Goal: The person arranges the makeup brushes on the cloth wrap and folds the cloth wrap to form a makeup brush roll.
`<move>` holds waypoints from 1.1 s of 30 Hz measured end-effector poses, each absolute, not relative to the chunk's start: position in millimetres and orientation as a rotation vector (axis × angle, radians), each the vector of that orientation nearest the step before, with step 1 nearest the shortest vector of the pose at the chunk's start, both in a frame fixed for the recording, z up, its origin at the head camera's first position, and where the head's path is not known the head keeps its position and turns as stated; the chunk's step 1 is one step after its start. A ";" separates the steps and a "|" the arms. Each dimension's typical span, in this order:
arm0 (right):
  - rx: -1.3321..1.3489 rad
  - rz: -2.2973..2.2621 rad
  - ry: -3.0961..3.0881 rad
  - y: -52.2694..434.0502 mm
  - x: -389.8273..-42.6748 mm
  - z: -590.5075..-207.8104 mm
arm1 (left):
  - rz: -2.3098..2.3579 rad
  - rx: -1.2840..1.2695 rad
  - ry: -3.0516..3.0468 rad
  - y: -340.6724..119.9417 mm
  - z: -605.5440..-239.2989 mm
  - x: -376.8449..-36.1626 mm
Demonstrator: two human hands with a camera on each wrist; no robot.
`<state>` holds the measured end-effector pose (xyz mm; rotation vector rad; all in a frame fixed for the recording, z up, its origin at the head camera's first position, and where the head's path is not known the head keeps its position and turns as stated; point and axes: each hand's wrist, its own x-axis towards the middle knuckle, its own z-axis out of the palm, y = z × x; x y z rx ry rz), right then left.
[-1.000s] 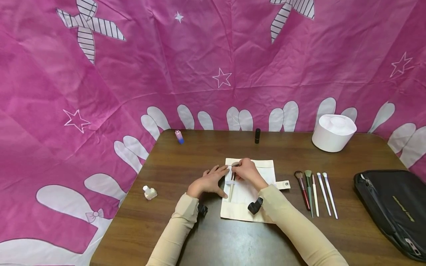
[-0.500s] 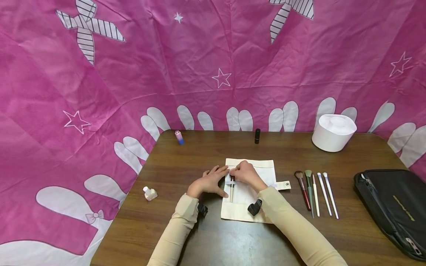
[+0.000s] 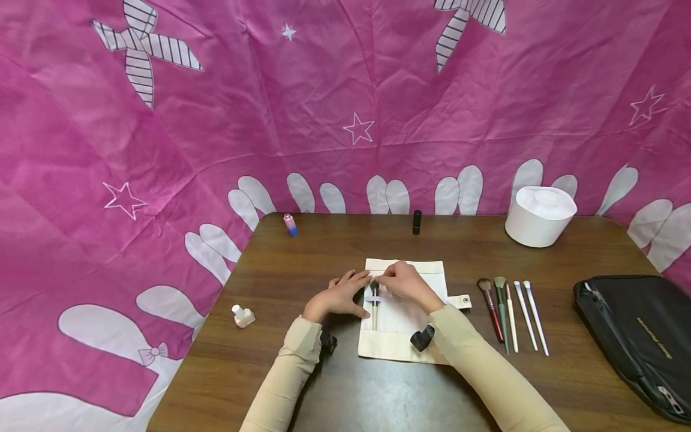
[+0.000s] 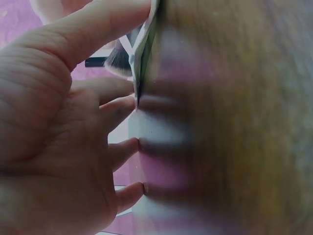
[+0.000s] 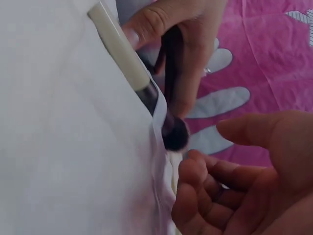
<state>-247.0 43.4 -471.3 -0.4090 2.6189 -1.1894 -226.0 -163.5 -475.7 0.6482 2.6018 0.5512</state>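
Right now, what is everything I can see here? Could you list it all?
table: 1, dark brown wood, centre
brush roll: 1, cream cloth, mid-table
brush: 1, cream handle, under the roll's strap
loose brushes: 5, red, green, white, right of roll
case: 1, black, far right
tub: 1, white, back right
small bottles: 3, white, pink-blue, black; left and back
backdrop: pink
left hand: on roll's edge
right hand: at brush
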 end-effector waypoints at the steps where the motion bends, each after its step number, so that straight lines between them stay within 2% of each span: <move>1: -0.423 -1.211 2.624 46.6 -246.3 -470.6 | 0.553 0.648 2.601 -163.1 -475.6 -226.0; 14: -0.413 -1.280 2.876 107.3 -234.7 -460.1 | 0.582 0.623 2.605 -162.5 -476.0 -226.5; 24: -0.316 -1.054 3.091 156.9 -217.7 -454.8 | 0.625 0.614 2.620 -161.9 -477.3 -224.0; 33: -0.102 -0.841 3.172 186.9 -200.9 -458.7 | 0.632 0.611 2.617 -160.2 -477.5 -222.0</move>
